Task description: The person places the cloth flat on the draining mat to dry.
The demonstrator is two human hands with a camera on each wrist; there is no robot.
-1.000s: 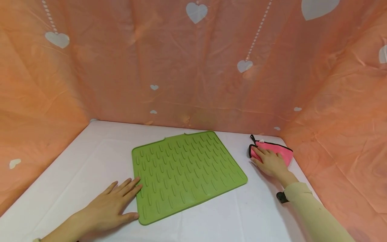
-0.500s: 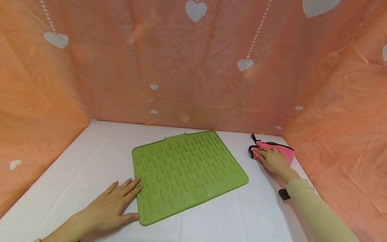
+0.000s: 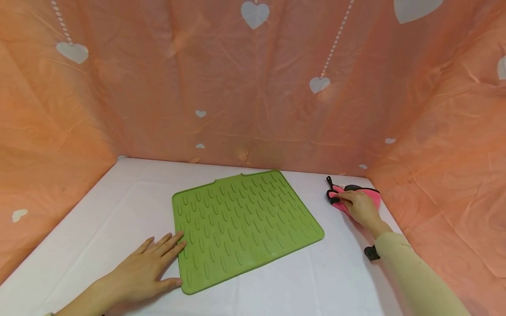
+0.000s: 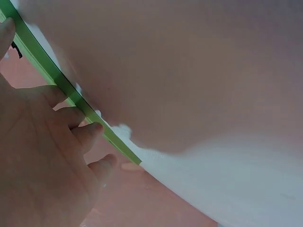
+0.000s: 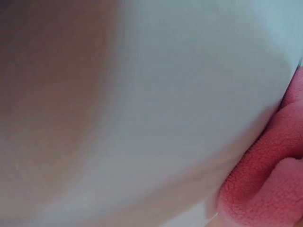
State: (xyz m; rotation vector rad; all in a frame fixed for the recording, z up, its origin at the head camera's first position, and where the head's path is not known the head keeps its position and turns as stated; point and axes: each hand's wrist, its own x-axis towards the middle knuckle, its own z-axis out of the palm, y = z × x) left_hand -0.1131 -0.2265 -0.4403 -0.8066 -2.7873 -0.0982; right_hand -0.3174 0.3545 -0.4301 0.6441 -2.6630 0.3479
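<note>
A green silicone drying mat (image 3: 245, 224) with raised oval ridges lies flat on the white table. My left hand (image 3: 142, 272) rests at its left edge with fingers spread and straight, the fingertips over the rim and the thumb by the near left corner. In the left wrist view the fingers lie along the mat's green edge (image 4: 54, 71). Far to the right, my right hand (image 3: 363, 210) pinches a folded pink cleaning cloth (image 3: 373, 196) with black trim and a black loop. Its fleecy fabric bunches up under the fingers; the right wrist view shows pink folds (image 5: 265, 175).
The white-covered table (image 3: 130, 197) meets an orange curtain (image 3: 257, 96) with white hearts at the back and both sides. The cloth lies close to the right-hand curtain (image 3: 454, 184). A gap of bare tabletop separates mat and cloth.
My right hand's fingers have gone from lying flat on the pink cloth to pinching it, and the cloth has bunched up. The left hand and the mat have stayed in place.
</note>
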